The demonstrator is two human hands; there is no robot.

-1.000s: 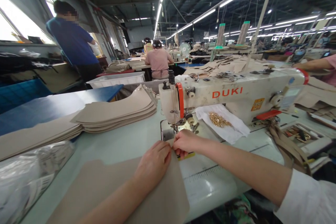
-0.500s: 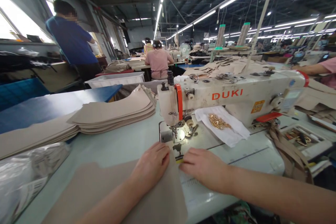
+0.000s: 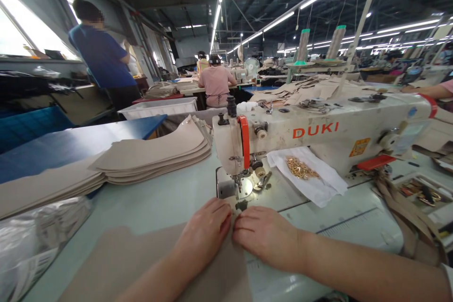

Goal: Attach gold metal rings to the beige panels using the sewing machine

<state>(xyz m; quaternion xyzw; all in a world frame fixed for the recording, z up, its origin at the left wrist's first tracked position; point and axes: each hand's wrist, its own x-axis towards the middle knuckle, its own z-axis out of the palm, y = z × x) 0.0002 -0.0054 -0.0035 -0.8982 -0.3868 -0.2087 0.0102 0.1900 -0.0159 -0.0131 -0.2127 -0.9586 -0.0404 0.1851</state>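
the tan fabric piece is pressed flat on the table just short of the presser foot by the left hand and right hand, both laid nearly open, nothing gripped. no stitching is seen on it yet; a stack of pieces is left beside.

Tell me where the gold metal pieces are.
Head view, right of centre: the gold metal pieces lie on a white cloth under the arm of the sewing machine.

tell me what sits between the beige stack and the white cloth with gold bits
The DUKI sewing machine's needle end stands between the beige stack and the white cloth, in the head view.
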